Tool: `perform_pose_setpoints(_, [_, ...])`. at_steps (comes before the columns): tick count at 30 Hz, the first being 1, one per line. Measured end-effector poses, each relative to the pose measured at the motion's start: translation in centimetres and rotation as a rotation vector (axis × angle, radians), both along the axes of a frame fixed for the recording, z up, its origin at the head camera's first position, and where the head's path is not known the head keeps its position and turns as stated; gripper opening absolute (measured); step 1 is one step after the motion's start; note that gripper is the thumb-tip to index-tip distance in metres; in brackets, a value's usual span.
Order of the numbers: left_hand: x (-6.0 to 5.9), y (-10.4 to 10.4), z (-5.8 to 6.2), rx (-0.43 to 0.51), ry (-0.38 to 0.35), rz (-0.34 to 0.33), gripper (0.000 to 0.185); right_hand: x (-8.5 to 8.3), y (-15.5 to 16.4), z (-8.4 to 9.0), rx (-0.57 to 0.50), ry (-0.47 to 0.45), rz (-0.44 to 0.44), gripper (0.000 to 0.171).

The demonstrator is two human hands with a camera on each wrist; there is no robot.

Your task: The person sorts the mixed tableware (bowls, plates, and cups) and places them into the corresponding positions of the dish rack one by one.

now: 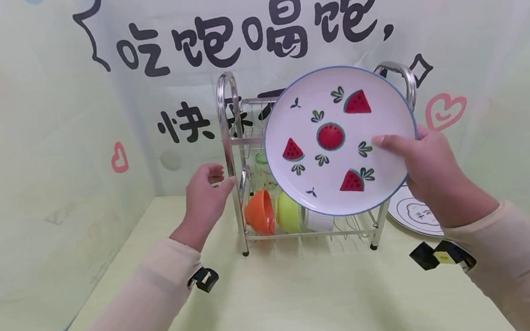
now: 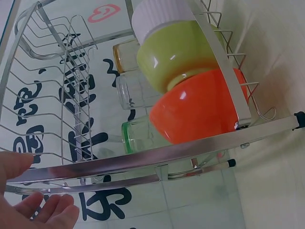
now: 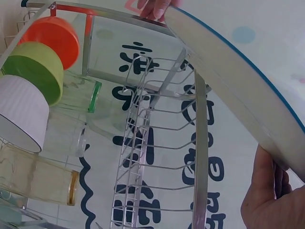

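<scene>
My right hand (image 1: 436,175) grips a round white plate (image 1: 313,166) by its right edge, thumb on the front face and fingers behind. The plate has a blue rim and watermelon drawings, and is held up in front of a two-tier metal dish rack (image 1: 310,234), hiding much of its upper tier. My left hand (image 1: 206,198) is beside the rack's left post, fingers loosely bent and holding nothing. In the left wrist view its thumb and fingers appear on either side of that post. An orange bowl (image 1: 259,214), a green bowl (image 1: 289,214) and a white ribbed bowl (image 1: 318,220) lie tilted on the lower tier.
Behind the bowls are a green-rimmed glass (image 3: 81,93), a clear glass (image 2: 136,90) and an amber-tinted glass (image 3: 43,176). Another white plate with line drawings (image 1: 410,212) lies right of the rack on the pale table (image 1: 297,301). A printed curtain (image 1: 48,101) hangs behind.
</scene>
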State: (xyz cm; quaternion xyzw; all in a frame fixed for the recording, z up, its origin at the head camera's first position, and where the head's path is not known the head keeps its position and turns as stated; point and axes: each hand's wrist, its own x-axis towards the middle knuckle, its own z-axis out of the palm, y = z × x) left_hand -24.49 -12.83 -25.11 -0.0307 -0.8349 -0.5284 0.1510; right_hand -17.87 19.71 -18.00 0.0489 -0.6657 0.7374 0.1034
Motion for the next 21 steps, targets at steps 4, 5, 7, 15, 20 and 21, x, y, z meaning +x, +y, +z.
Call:
perform_pose_setpoints(4, [-0.8, 0.1, -0.2, -0.033, -0.026, -0.011, 0.048, -0.3, 0.2, 1.3, 0.037, -0.005, -0.050, 0.058])
perform_pose_setpoints(5, [-1.0, 0.1, -0.2, -0.040, -0.030, -0.013, 0.049, -0.5, 0.3, 1.6, 0.047, -0.007, -0.066, 0.061])
perform_pose_setpoints(7, [-1.2, 0.1, -0.2, -0.050, -0.033, -0.015, 0.049, -0.8, 0.4, 2.2, 0.045, -0.002, -0.103, 0.074])
perform_pose_setpoints(15, [-1.4, 0.3, 0.2, -0.068, -0.019, -0.049, 0.042, -2.2, 1.1, 4.3, -0.017, -0.013, -0.182, 0.062])
perform_pose_setpoints(20, [-1.9, 0.5, 0.0, -0.097, -0.012, -0.060, 0.036, -3.2, 1.5, 5.9, -0.058, -0.013, -0.216, 0.058])
perform_pose_setpoints(21, [-2.1, 0.6, 0.0, -0.100, -0.007, -0.063, 0.034, -3.3, 1.5, 6.2, -0.068, -0.009, -0.224, 0.059])
